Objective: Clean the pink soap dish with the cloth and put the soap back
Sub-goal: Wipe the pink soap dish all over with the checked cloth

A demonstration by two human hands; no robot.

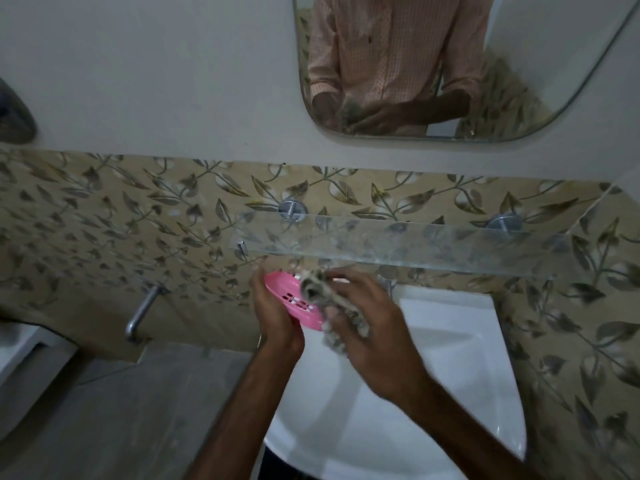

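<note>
Location: a bathroom, viewed from above the white washbasin (446, 348). The basin bowl is glossy and bare where visible. Behind it, the lower wall is clad in beige tiles (104, 216) with a leaf-and-vine pattern; the upper wall is plain white. A clear glass shelf (408, 245) is fixed to the tiled band on two round metal mounts, directly above the basin. A metal tap (142, 311) projects from the tiles to the left, over grey flooring. A rounded mirror (450, 64) hangs above and reflects a person in a pale checked shirt.

Task items: the pink soap dish (294, 301) is held in the air over the basin's left rear edge, just below the shelf, tilted, its slotted base facing the camera. The left hand (277, 317) grips it along its left rim. The right hand (367, 327) is closed around a bunched grey cloth (329, 306), which is pressed against the dish's right side. Motion blur obscures the cloth's detail. The soap could not be located.
</note>
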